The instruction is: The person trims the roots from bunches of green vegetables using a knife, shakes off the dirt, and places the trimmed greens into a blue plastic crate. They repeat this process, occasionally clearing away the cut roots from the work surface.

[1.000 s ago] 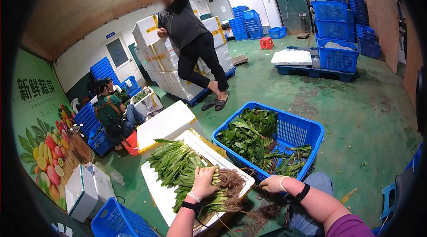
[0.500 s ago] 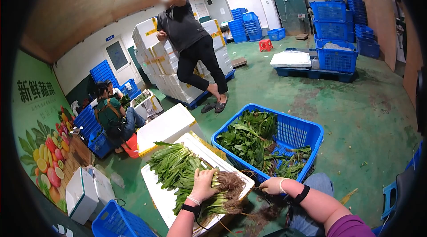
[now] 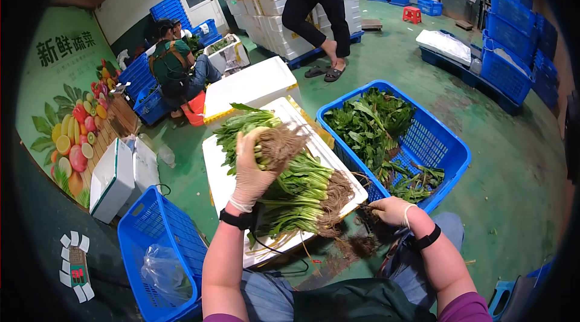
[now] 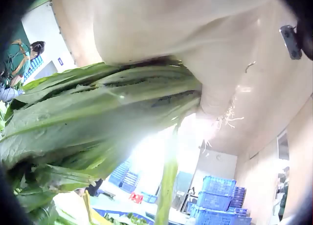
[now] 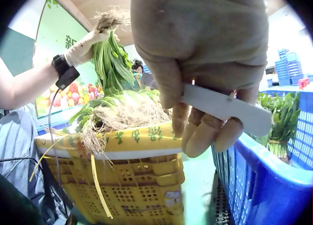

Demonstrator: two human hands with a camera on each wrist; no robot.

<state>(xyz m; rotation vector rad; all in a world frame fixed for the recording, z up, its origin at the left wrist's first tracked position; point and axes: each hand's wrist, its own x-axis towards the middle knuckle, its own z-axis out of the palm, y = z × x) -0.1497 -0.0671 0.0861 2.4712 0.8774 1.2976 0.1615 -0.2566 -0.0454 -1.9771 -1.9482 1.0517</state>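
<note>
My gloved left hand grips a bunch of leafy greens around its stems, raised above the white foam board. In the right wrist view this bunch hangs leaves down, roots up. Broad leaves fill much of the left wrist view beside the hand. More rooted greens lie on the board, roots toward the right. Between the board and the blue crate, my gloved right hand holds a flat white piece, fingers curled round it; its far end is hard to make out.
A blue crate with leafy greens stands right of the board. A yellow crate is under the board. Another blue crate holds a plastic bag at lower left. Beyond are a closed foam box, a standing person and seated people.
My left hand has lifted a bunch off the pile, up and leftward. The head view has tilted down and shifted. My right hand stays near the blue crate's near corner.
</note>
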